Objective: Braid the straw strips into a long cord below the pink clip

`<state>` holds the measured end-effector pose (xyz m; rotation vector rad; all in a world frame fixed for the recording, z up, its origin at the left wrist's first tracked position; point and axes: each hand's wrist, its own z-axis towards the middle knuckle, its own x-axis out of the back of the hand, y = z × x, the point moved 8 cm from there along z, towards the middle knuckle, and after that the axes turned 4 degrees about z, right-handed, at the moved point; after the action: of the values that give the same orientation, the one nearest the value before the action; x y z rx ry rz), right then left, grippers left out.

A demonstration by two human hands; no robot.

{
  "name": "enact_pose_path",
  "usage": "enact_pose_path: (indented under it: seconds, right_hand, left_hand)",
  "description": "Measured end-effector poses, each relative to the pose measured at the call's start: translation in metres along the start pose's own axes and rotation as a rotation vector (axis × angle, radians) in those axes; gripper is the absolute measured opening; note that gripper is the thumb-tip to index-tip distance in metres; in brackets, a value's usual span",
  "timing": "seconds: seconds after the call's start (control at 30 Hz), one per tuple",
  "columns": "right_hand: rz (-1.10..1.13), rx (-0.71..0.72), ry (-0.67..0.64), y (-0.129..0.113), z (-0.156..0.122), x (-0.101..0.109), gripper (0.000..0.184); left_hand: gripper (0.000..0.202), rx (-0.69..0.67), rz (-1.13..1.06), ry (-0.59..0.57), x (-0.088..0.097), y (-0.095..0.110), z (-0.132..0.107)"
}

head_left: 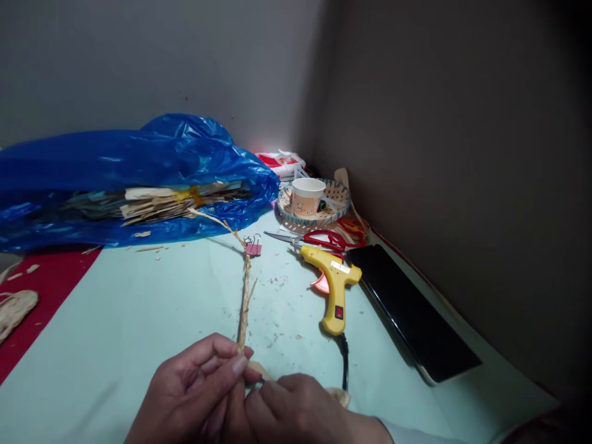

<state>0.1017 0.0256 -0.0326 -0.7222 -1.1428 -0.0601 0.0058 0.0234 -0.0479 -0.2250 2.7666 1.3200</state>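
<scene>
A thin braid of dry plant fibre (245,302) runs from my fingers away across the pale green table. A pink binder clip (253,249) grips its far end, where loose strands stick out. My left hand (198,382) pinches the near end of the braid between thumb and fingers. Right beside it, my right hand (296,407) is closed on a flat pale fibre strip (260,370) that shows between the two hands. The strip's other end is hidden by my fingers. A pale piece (341,396) is partly visible behind the right hand.
A blue plastic bag (185,154) with a bundle of dry strips (157,203) lies at the back left. Right of the braid are a yellow glue gun (337,277) with its cord, red-handled scissors (324,239), a black tablet (416,308), and a woven basket (340,200) holding a paper cup (307,198).
</scene>
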Motion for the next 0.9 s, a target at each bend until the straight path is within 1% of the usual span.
enact_pose_path:
  seconds: [0.1,0.17,0.23,0.27,0.33,0.4,0.43,0.47,0.5,0.53,0.6,0.67,0.73,0.83,0.9]
  right_hand:
    - [-0.006,0.019,-0.016,0.002,-0.003,0.002,0.024]
    - [0.008,0.059,0.004,-0.004,-0.002,0.011,0.030]
    - [0.100,0.027,0.014,-0.006,0.001,0.024,0.032]
    - [0.168,-0.017,0.024,-0.005,0.002,0.033,0.031]
    - [0.310,-0.160,0.080,0.002,0.004,0.053,0.025]
    - [0.418,-0.334,0.225,0.016,0.003,0.078,0.021]
    - [0.465,-0.395,0.290,0.022,0.003,0.088,0.020]
    - [0.517,-0.438,0.340,0.028,0.002,0.096,0.019]
    - [0.565,-0.464,0.356,0.032,0.002,0.100,0.019]
    - [0.600,-0.475,0.343,0.034,0.002,0.102,0.019]
    - [0.624,-0.477,0.249,0.034,0.002,0.101,0.020]
    - [0.590,-0.473,0.143,0.029,0.000,0.098,0.021]
    - [0.565,-0.493,0.070,0.023,-0.005,0.093,0.027]
    - [0.626,-0.547,-0.004,0.017,-0.009,0.078,0.034]
    - [0.750,-0.543,-0.051,0.011,-0.008,0.061,0.029]
  left_hand:
    - [0.035,0.013,-0.016,-0.036,0.000,-0.002,0.001]
    - [0.037,-0.004,0.024,-0.043,0.002,-0.001,0.002]
    - [0.038,-0.029,0.059,-0.047,0.005,0.001,0.003]
    - [0.039,-0.042,0.069,-0.053,0.005,0.002,0.004]
    - [0.037,-0.064,0.070,-0.074,0.005,0.003,0.004]
    - [0.033,-0.063,0.049,-0.101,0.003,0.003,0.004]
    - [0.032,-0.053,0.035,-0.109,0.002,0.002,0.003]
    - [0.030,-0.040,0.023,-0.111,0.002,0.001,0.003]
    - [0.028,-0.031,0.010,-0.107,0.002,0.001,0.003]
    - [0.026,-0.030,-0.001,-0.102,0.002,0.000,0.002]
    - [0.026,-0.055,-0.016,-0.101,0.001,0.002,0.002]
    - [0.027,-0.094,-0.035,-0.117,-0.001,0.005,0.002]
    - [0.027,-0.115,-0.058,-0.141,-0.003,0.007,0.002]
    - [0.021,-0.107,-0.093,-0.156,-0.006,0.008,0.002]
    - [0.019,-0.113,-0.098,-0.141,-0.007,0.010,0.000]
